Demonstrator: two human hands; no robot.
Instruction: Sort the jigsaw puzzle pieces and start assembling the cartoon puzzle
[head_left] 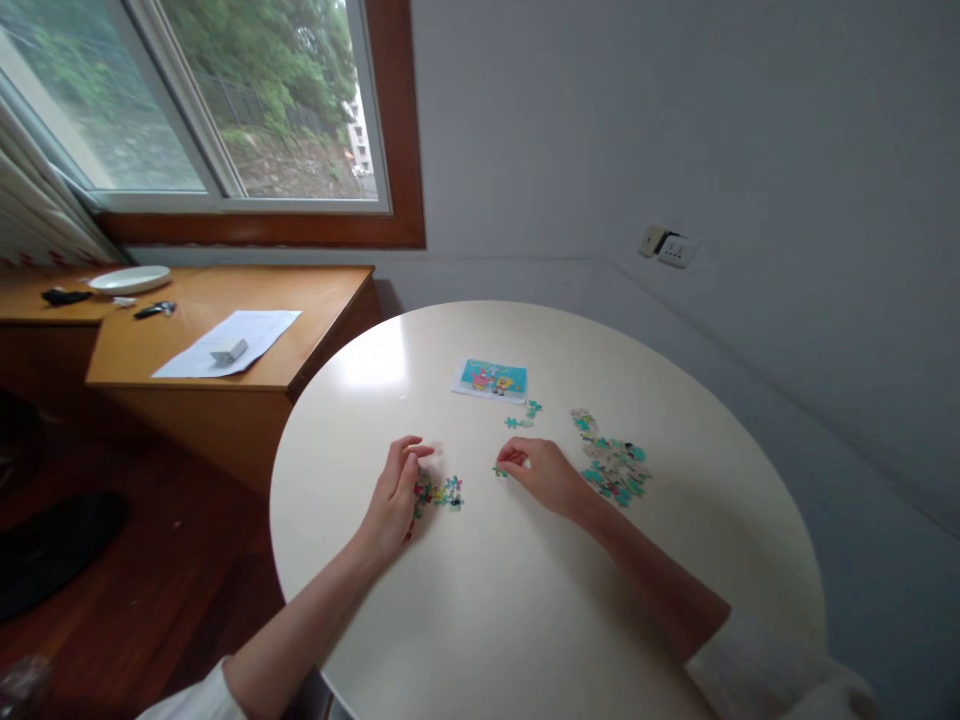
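Observation:
My left hand (pixel 391 497) rests on its side at the left of a small cluster of joined jigsaw puzzle pieces (pixel 453 492), covering part of it. Its fingers are loosely curved and apart, with nothing visible between them. To the right of that cluster, my right hand (pixel 541 474) pinches a small jigsaw puzzle piece (pixel 499 471) between thumb and fingertips, just over the tabletop. Farther right lies a heap of loose puzzle pieces (pixel 619 468), mostly teal and grey. A few separate pieces (pixel 533 409) sit beyond my right hand, below a colourful cartoon picture card (pixel 492 380).
The pieces lie on a round white table (pixel 480 620). To the left stands a wooden desk (pixel 330 300) with a paper sheet (pixel 259 328), a small white box (pixel 228 350) and a white plate (pixel 131 279). A wall with a socket (pixel 676 250) rises behind.

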